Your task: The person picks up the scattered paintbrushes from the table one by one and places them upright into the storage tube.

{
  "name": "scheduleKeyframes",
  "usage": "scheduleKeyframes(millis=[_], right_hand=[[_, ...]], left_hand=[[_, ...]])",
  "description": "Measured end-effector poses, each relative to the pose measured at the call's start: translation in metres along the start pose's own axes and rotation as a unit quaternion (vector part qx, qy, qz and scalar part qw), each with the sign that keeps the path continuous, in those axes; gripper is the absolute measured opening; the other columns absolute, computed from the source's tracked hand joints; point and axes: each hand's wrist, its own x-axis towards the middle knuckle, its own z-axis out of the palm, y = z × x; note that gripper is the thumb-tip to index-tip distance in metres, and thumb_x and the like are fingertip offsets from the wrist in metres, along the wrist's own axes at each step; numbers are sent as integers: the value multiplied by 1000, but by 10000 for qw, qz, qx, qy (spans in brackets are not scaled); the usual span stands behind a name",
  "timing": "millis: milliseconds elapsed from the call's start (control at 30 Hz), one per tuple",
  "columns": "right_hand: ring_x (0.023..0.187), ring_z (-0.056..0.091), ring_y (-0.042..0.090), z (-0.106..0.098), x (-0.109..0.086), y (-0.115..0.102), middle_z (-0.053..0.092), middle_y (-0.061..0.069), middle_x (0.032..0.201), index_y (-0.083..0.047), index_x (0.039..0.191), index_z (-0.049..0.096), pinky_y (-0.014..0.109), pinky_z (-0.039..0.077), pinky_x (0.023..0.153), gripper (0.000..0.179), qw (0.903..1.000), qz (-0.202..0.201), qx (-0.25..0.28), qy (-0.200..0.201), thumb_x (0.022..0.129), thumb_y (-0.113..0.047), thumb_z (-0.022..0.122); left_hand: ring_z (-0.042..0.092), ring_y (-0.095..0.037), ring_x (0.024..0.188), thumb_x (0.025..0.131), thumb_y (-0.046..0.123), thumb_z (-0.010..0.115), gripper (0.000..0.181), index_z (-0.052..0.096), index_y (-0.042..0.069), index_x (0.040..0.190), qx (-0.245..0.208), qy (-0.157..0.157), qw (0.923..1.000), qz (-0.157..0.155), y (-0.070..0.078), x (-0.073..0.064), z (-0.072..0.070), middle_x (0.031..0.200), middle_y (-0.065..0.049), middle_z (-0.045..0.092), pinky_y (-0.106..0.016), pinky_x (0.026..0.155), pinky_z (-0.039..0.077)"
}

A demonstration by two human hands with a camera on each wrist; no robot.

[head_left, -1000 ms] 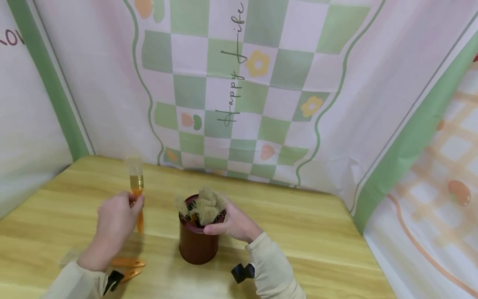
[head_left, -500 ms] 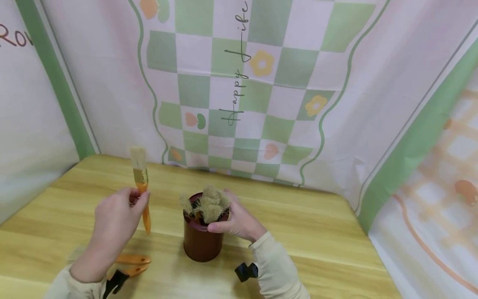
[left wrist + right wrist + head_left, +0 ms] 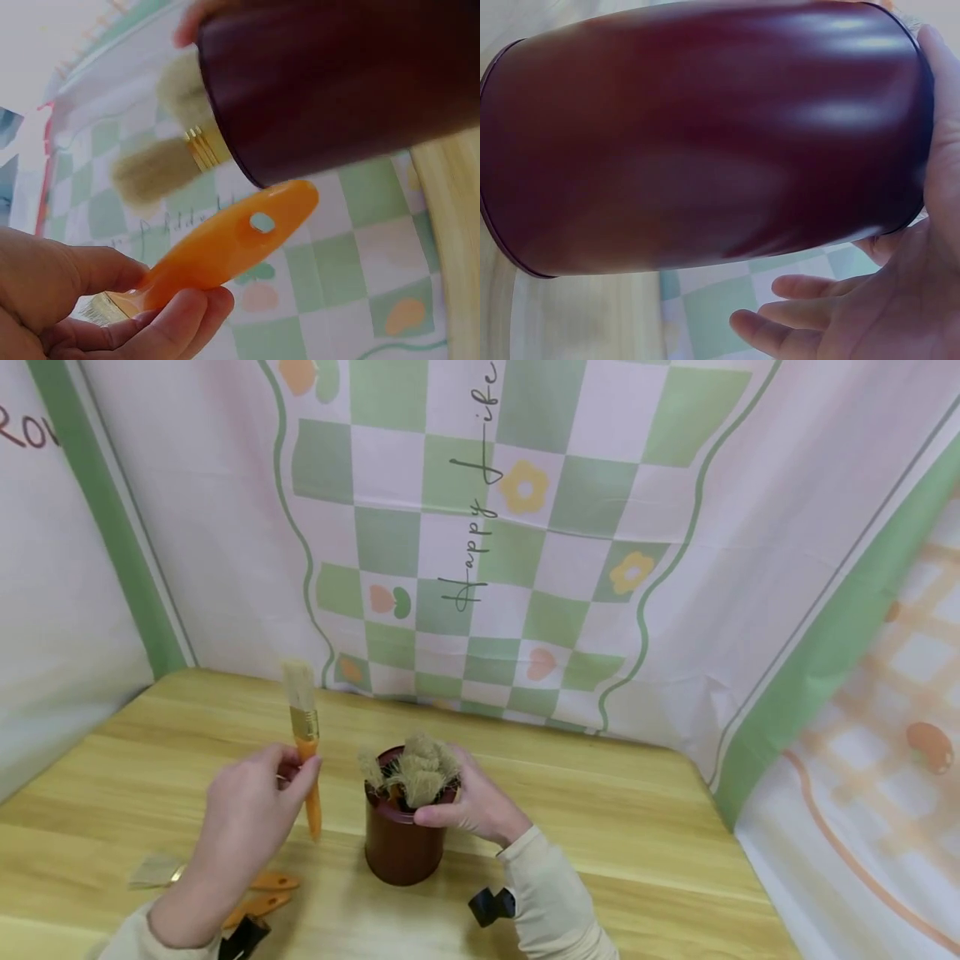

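My left hand [image 3: 243, 810] pinches an orange-handled paintbrush [image 3: 303, 724] between thumb and fingers. The brush stands nearly upright, pale bristles up, to the left of a dark red can [image 3: 405, 852]. Its handle end, with a hang hole, shows against the can's rim in the left wrist view. Several paintbrushes [image 3: 423, 772] fill the can, bristles sticking out at the top. My right hand [image 3: 483, 806] holds the can by its rim from the right, thumb on the near side. Seen from the right wrist, the other fingers [image 3: 795, 337] stretch out beside the can.
Orange-handled paintbrushes [image 3: 273, 881] lie on the wooden table [image 3: 600, 827] at the front left, partly hidden by my left forearm. Black wrist mounts [image 3: 491, 906] show by both sleeves. A checkered cloth [image 3: 480, 552] hangs behind the table's far edge.
My left hand has moved right with its upright paintbrush, closer to the can, uncovering more of the brushes on the table. My right hand stays on the can.
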Motion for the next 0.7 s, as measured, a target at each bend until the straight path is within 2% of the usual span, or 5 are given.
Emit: scheduleKeyframes(millis=[200,300,400,567,700], right_hand=[[133,39,26,0,0,1,34,11,147,-20,149,31,47,32,112,102,9998,-67,167,-45,68,-60,78],[133,40,25,1,0,1,36,10,147,-19,149,29,46,32,112,101,9997,-48,244,-58,69,-57,79],[133,40,26,1,0,1,36,11,147,-19,149,30,47,33,112,101,9997,-63,249,-54,70,-56,79],[132,32,27,2,-2,-2,31,13,145,-23,148,33,54,32,109,101,9991,248,-230,258,66,-61,79],[130,29,27,4,-4,-3,30,12,145,-27,147,36,55,32,107,101,9974,384,-420,441,64,-62,80]], left_hand=[[67,-21,70,93,22,62,25,69,-2,91,-241,33,9997,89,12,-6,-1,81,-11,71,-32,59,55],[68,-20,71,93,21,63,23,69,-1,92,-501,88,9987,48,18,-8,-3,84,-11,72,-28,58,55],[68,-17,70,92,20,65,20,70,0,92,-904,364,9951,170,25,-11,-4,83,-9,72,-22,57,54],[66,-11,64,87,10,70,11,71,-1,89,-1568,1180,9767,865,38,-12,0,77,-8,72,-11,57,51],[65,-12,62,83,2,71,9,70,-5,87,-1792,1460,9640,1314,47,-11,8,76,-10,71,-8,56,49]])
